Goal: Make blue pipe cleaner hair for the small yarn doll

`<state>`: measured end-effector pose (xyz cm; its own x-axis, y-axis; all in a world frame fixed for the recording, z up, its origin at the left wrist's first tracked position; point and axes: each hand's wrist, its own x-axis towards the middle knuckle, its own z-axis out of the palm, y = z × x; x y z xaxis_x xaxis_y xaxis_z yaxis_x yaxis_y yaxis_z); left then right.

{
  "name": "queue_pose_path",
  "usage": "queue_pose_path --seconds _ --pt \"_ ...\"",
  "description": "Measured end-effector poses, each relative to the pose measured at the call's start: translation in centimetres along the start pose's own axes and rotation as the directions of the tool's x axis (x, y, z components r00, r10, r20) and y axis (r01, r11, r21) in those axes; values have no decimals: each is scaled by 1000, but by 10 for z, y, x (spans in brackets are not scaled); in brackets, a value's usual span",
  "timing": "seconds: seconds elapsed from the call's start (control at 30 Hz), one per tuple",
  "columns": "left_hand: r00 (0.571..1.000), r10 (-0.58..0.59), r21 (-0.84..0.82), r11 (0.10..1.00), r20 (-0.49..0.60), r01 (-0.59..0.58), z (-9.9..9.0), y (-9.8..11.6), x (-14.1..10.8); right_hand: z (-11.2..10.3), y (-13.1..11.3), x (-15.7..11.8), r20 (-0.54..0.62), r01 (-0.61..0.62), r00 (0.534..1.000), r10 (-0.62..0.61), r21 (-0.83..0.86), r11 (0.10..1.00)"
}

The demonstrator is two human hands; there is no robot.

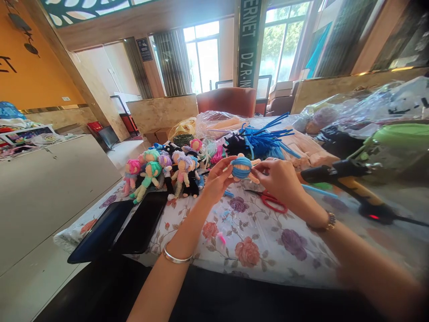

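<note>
Two bare hands are working over the tabletop, and between them a small doll is showing off its rounded head, banded in fuzzy, ridged blue, with soft peach limbs poking out! The left hand is gripping that head from the side, fingers clamped on it; the right hand is pinching the doll at its peach limbs, fingertips pressed together. A smooth silver bangle is ringing the left wrist, while a linked bracelet is circling the right.

Just below, red-handled scissors are lying on the glossy floral covering. Over on the left, a crowd of fluffy dolls is bunching up in mint, pink, lilac and black, near two flat, shiny black trays. Behind the hands, blue fuzzy stems are bristling beside crinkly clear plastic. To the right, a black-and-yellow glue gun is glowing with one red light.
</note>
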<state>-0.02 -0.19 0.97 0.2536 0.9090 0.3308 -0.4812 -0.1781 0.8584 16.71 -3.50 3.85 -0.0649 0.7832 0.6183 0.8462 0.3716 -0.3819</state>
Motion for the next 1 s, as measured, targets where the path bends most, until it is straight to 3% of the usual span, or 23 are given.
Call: queue_pose_path --seconds 0.2,0.47,1.0 --pt "1000 8 38 999 5 -8 0 0 -1 2 2 0 -1 14 1000 -14 -76 997" --pt "995 17 -52 998 -97 -23 0 -2 3 4 9 3 6 19 1000 -18 -104 994" --pt "969 -27 -22 1000 -246 22 -1 -4 2 2 5 3 74 -75 993 97 -248 966"
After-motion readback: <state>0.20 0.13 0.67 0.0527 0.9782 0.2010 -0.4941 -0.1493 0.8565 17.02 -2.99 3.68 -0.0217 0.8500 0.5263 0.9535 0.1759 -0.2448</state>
